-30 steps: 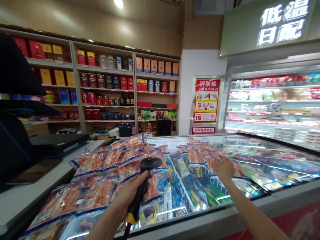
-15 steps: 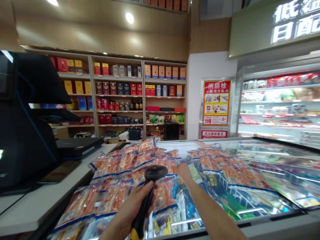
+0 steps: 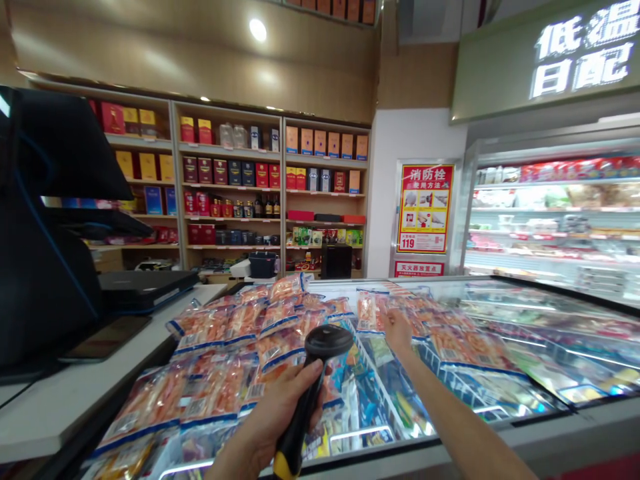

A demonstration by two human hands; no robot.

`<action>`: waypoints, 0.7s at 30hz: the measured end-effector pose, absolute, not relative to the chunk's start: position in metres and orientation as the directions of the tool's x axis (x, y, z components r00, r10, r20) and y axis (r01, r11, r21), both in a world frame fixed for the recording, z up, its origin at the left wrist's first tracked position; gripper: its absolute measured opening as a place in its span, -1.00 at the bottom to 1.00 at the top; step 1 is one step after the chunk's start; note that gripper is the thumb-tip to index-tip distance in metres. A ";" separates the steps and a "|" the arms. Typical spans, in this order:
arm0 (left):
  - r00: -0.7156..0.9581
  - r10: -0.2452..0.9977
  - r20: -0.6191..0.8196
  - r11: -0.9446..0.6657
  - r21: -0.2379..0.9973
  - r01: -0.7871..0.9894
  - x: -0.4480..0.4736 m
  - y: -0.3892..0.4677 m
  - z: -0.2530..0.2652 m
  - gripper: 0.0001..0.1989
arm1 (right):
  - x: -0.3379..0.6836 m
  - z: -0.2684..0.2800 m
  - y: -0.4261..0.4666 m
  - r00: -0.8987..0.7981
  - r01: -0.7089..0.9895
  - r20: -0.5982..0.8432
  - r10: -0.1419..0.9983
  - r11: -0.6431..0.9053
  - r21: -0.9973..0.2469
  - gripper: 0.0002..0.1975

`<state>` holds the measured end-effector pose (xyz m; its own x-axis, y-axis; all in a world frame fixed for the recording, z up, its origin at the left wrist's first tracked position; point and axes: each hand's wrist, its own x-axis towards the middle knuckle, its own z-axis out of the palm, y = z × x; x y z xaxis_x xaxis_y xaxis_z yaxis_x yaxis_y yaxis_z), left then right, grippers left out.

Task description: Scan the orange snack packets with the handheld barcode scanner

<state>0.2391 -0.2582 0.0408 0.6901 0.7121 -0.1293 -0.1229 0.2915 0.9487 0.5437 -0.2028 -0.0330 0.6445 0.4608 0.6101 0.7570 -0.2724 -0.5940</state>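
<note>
My left hand point(image 3: 283, 407) is wrapped round the handle of a black and yellow barcode scanner point(image 3: 327, 341), its head pointing forward over the packets. My right hand point(image 3: 399, 330) reaches out over the freezer's glass top, fingers closed at the right edge of a clear packet of orange-pink food with blue trim point(image 3: 371, 311). To the left, a heap of like packets point(image 3: 215, 390) covers the glass, partly hidden behind the scanner and my left hand. More of these packets point(image 3: 460, 343) lie to the right of my right hand.
The chest freezer point(image 3: 505, 427) shows colourful bags in wire baskets under its glass. On the left a white counter point(image 3: 55, 417) bears a dark till point(image 3: 50, 220) and a phone point(image 3: 107, 339). Shelves of boxes point(image 3: 233, 173) and a lit chilled cabinet point(image 3: 550, 220) stand behind.
My right hand has moved right and slightly away, and the packet at its fingers has moved with it, off the left heap. The scanner has shifted slightly right; the view has turned a little.
</note>
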 end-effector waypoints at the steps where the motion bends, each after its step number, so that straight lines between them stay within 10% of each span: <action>1: 0.692 0.711 -0.123 0.288 0.949 -0.126 0.239 -0.260 0.042 -0.71 | 0.547 -0.034 -0.205 0.646 0.756 0.613 0.455 -0.272 -0.595 -0.73; 21: 0.766 0.634 -0.105 0.307 0.943 -0.125 0.232 -0.267 0.047 -0.73 | 0.568 -0.031 -0.258 0.756 0.653 0.466 0.460 -0.566 -0.502 -0.65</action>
<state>0.2325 -0.2666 0.0471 0.7665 0.6337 -0.1046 -0.1254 0.3073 0.9433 0.5681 -0.2585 -0.0306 0.7563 0.4595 0.4656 0.6534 -0.5663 -0.5024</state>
